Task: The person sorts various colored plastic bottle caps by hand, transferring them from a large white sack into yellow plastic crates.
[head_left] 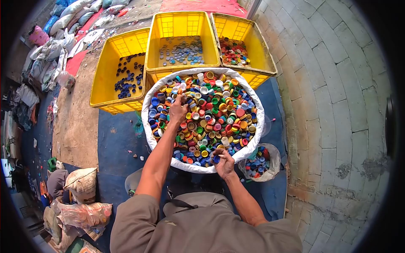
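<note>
A large round container with a white cloth rim (148, 98) is heaped with plastic bottle caps (215, 110) in many colours. My left hand (178, 110) is over the left part of the heap, fingers curled down among the caps. Whatever is between those fingers is hidden. At the near edge of the container, my right hand (224, 163) is closed around a dark blue bottle cap (216, 159). Blue, red and green caps lie close by it, just inside the rim.
Behind the container stand three yellow crates: a left crate (98, 86) with dark blue caps, a middle crate (152, 38) with light blue and whitish caps, and a right crate (263, 50) with red and orange caps. A clear bag (274, 168) of caps sits right, near a block wall (333, 92).
</note>
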